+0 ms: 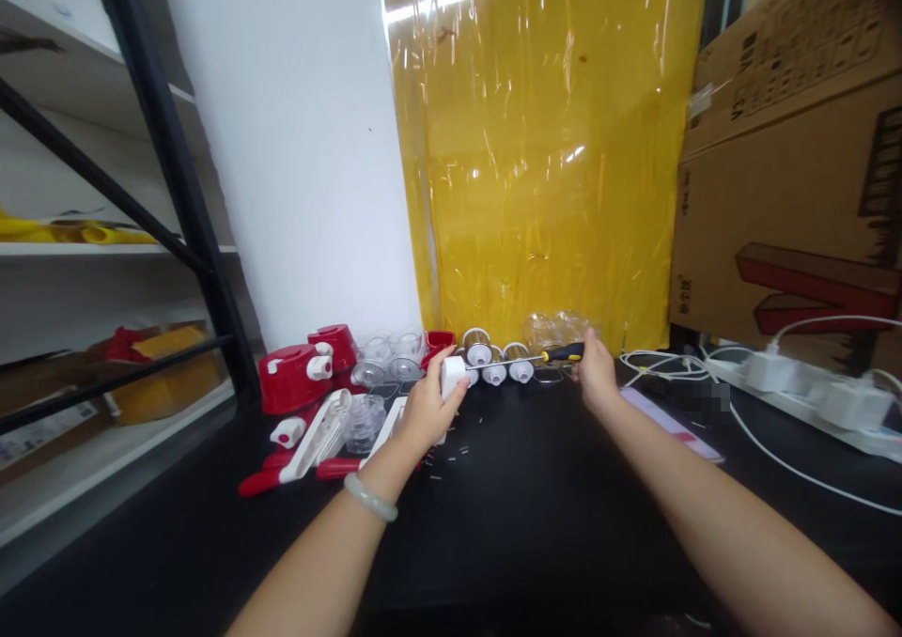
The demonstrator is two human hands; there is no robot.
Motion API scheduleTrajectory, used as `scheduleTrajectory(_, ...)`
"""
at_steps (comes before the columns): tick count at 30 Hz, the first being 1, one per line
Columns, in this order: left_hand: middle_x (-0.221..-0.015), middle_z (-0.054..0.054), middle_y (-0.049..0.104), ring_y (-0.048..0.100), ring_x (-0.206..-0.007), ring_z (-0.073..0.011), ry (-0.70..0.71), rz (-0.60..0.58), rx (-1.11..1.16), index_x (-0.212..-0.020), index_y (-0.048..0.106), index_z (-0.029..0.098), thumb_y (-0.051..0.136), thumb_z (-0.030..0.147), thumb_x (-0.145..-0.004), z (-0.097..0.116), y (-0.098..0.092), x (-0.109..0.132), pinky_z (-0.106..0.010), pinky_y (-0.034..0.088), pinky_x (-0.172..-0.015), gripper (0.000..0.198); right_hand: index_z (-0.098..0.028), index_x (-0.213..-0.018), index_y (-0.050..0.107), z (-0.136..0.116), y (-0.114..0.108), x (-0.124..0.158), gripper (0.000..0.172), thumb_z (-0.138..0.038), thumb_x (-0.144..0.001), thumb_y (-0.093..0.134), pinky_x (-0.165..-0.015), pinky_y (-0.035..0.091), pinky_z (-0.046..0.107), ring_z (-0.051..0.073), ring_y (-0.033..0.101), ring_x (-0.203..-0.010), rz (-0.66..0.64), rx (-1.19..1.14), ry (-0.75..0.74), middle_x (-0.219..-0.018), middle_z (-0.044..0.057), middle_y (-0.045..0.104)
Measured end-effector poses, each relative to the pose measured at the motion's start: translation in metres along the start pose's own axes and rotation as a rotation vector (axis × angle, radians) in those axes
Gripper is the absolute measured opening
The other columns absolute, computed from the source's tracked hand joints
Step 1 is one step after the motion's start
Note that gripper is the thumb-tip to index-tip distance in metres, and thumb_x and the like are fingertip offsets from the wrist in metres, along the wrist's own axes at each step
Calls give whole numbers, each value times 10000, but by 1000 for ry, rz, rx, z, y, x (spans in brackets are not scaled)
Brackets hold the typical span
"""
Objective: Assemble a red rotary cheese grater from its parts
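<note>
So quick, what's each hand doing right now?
Left hand: closed, holding a small white part.
Right hand: closed on a screwdriver, whose shaft points at the white part.

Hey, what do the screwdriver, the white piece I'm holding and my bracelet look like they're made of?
Screwdriver: thin grey shaft gleams, likely steel; black-and-yellow handle looks like plastic or rubber.
White piece: opaque, smooth, probably moulded plastic.
Bracelet: pale green, glossy, translucent-looking, perhaps jade or glass.
</note>
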State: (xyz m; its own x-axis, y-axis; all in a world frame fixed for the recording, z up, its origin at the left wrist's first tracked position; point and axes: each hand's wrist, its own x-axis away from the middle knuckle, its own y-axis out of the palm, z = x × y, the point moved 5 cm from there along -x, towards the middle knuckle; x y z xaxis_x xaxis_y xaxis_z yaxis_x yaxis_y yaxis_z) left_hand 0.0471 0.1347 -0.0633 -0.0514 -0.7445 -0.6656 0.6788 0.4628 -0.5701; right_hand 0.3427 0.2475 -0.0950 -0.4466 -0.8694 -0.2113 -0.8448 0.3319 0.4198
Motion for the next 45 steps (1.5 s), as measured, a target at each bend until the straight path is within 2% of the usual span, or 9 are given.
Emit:
scheduleTrajectory(3,-915,-74,725,700,-676,-216,-3,2,5,-1474,393,204,518,468,-966,0,0,0,-326,542,-692,586,-225,-836,549,5,1,-3,338,-517,-937,412,-334,374,227,121,464,-319,-10,-59,90,-474,-50,527)
scheduleTrajectory(6,-899,-67,725,699,-669,-216,-7,-2,10,-1475,394,207,523,464,-964,0,1,0,-326,542,-691,586,-213,-868,575,7,2,-4,213,-353,-889,416,-368,415,224,118,527,-351,-20,-138,106,-571,-39,610)
scheduleTrajectory(13,-910,-72,726,702,-680,-217,-5,4,8,-1475,399,210,525,470,-962,3,0,0,-334,543,-704,588,-206,-854,585,8,2,-9,152,-258,-792,457,-368,399,218,125,528,-362,-16,-156,66,-530,-47,580)
scheduleTrajectory(17,-874,-61,723,700,-672,-214,1,13,31,-1474,398,205,524,473,-965,2,0,1,-328,541,-696,589,-220,-827,547,5,1,-9,116,-335,-822,537,-345,356,210,112,482,-355,4,-94,21,-503,-63,538)
scheduleTrajectory(23,-916,-75,726,700,-678,-217,-9,10,32,-1465,403,199,522,463,-962,2,0,0,-332,543,-690,579,-239,-773,493,1,-1,-4,324,-541,-837,591,-315,299,217,97,388,-323,0,-38,-59,-455,-103,397)
scheduleTrajectory(29,-885,-71,723,700,-683,-219,-5,13,37,-1470,404,189,533,453,-958,3,0,0,-341,548,-711,590,-215,-865,572,5,2,-6,233,-388,-882,415,-360,374,241,126,467,-331,-23,-89,89,-502,-48,544)
scheduleTrajectory(36,-842,-50,719,701,-653,-209,-2,8,73,-1482,388,192,525,447,-967,5,0,0,-338,552,-714,591,-198,-853,600,8,2,-7,187,-296,-816,445,-364,361,228,129,500,-356,-24,-147,111,-510,-37,583)
scheduleTrajectory(41,-805,-27,709,697,-606,-194,5,-5,111,-1475,386,193,513,452,-973,9,-1,1,-335,554,-719,579,-213,-807,564,9,0,-8,170,-378,-830,529,-326,308,211,115,451,-325,-18,-102,65,-436,-67,513)
scheduleTrajectory(45,-785,-27,705,701,-616,-205,2,0,115,-1473,389,187,509,455,-973,10,-2,2,-338,552,-707,580,-234,-738,494,5,-2,-8,324,-517,-782,646,-312,289,203,102,426,-332,6,-84,-21,-421,-94,452)
